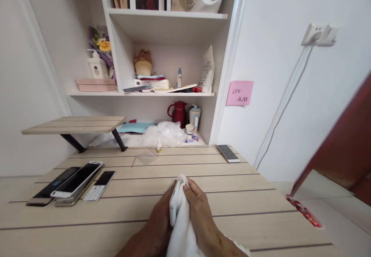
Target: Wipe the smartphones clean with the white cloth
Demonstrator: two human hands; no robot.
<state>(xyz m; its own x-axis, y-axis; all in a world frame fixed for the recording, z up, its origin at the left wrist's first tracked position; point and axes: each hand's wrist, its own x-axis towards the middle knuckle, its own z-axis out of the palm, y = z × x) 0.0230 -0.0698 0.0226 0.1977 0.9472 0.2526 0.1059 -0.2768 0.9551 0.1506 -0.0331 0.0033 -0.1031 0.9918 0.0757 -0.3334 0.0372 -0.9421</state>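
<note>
Left hand [155,220]: curled closed, gripping a slim white smartphone [174,206] upright on its edge | Right hand [199,214]: fingers bent, closed over a crumpled white cloth [181,226] pressed against the smartphone | Position: both hands together, just above the front of a pale wooden plank desk [232,195]
</note>
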